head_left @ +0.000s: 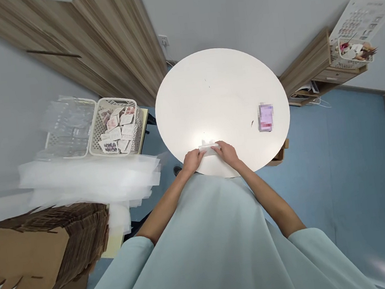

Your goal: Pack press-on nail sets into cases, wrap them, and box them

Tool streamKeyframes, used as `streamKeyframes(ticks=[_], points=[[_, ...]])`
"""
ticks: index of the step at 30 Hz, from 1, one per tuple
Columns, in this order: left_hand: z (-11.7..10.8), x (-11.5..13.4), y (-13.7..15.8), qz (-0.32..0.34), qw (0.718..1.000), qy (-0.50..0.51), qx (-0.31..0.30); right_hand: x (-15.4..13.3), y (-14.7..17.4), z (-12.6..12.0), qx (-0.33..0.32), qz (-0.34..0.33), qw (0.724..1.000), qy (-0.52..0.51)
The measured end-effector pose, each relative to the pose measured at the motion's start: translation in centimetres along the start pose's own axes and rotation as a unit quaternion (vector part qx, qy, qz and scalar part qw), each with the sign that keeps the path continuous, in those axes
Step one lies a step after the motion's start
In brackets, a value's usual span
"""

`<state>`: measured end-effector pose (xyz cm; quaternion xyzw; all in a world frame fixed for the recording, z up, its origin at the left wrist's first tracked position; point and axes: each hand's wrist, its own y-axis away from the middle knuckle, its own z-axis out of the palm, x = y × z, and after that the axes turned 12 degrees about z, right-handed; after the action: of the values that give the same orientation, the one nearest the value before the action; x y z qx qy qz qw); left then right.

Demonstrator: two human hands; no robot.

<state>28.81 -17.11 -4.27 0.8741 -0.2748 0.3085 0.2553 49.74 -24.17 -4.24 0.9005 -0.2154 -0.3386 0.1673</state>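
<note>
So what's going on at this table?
Someone in a light blue top holds a small whitish piece by its ends, left hand on one side and right hand on the other, at the near side of a round white table. A pixelated purple item lies to the right; what the whitish piece is, I can't tell.

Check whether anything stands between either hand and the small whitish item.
Nothing visible does: the left hand and the right hand each hold an end of the whitish item, at the white table's near side.

Small white piece (209, 151) partly covered and indistinct, purple object (266, 117) pixelated, cardboard stack (25, 249) cut off at left.
</note>
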Motion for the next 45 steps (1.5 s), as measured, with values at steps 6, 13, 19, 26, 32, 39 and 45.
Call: streamKeyframes(ticks=[6,13,19,26,32,39,45], points=[[0.4,0.0,-1.5,-0.030,0.999,-0.018,0.036,-0.9,-2.8,0.1,0.017,0.052,0.998,0.033],[1.1,-0.7,-0.8,-0.094,0.990,0.020,0.103,-2.0,-3.2,-0.1,0.036,-0.094,0.990,0.095],[1.8,-1.5,0.3,-0.149,0.976,0.082,0.136,-2.0,-1.3,0.5,0.004,-0.065,0.991,0.115],[1.5,-1.6,-0.2,-0.120,0.979,0.112,0.123,-2.1,0.9,2.6,-0.056,-0.030,0.997,0.039],[-1.3,-4.8,1.7,-0.136,0.974,0.086,0.157,-7.3,0.0,5.4,-0.090,-0.055,0.992,0.071],[-3.1,-6.3,2.7,-0.167,0.970,0.052,0.167,-10.5,-0.1,7.5,-0.103,-0.074,0.987,0.103],[-3.3,-6.5,2.0,-0.161,0.976,0.028,0.140,-10.3,1.1,8.2,-0.086,-0.071,0.987,0.117]])
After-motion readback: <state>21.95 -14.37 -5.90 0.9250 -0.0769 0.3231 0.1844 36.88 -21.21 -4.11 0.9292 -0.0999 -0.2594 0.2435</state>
